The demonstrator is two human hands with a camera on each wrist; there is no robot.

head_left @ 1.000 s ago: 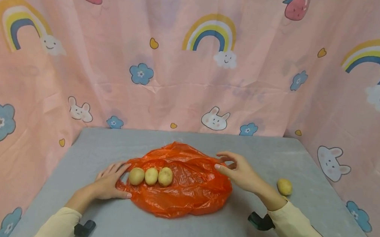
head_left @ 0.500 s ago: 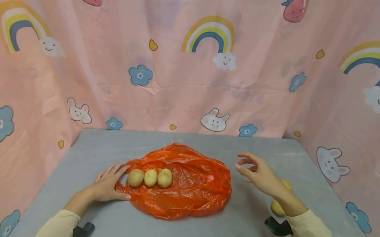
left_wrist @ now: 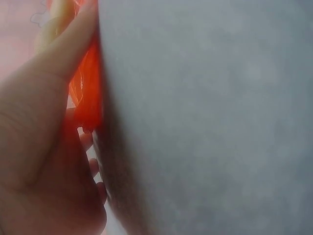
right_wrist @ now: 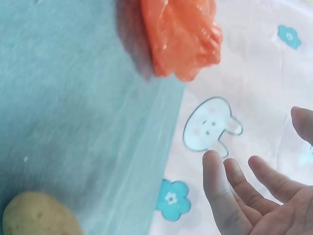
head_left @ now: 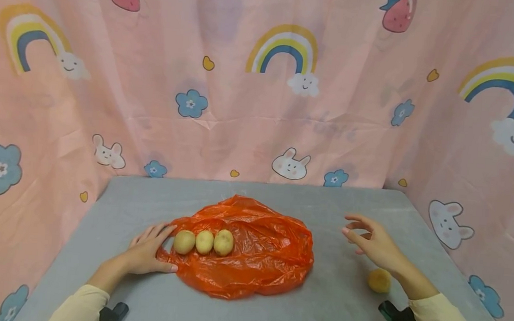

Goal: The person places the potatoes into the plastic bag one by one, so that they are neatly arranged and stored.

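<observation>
An orange plastic bag [head_left: 267, 258] lies spread out on the grey table. Three potatoes sit in a row at its left part: a left one [head_left: 184, 242], a middle one [head_left: 204, 242] and a right one [head_left: 224, 243]. My left hand [head_left: 148, 253] rests at the bag's left edge, fingers and thumb spread to either side of it. Held in the air to the right of the bag, my right hand [head_left: 375, 247] has loosely bent fingers with nothing between them. Another potato [head_left: 379, 281] lies below it by the wrist; the right wrist view shows a potato [right_wrist: 41, 215] too.
The grey table [head_left: 243, 317] ends at a pink curtain [head_left: 241, 128] printed with rainbows, rabbits and flowers, which hangs behind and at both sides. Dark camera mounts [head_left: 397, 314] stick out below the sleeves.
My right hand has drawn away from the bag's right edge to the right. It now covers where a potato showed earlier, while a nearer potato has come into sight. My left hand stays put.
</observation>
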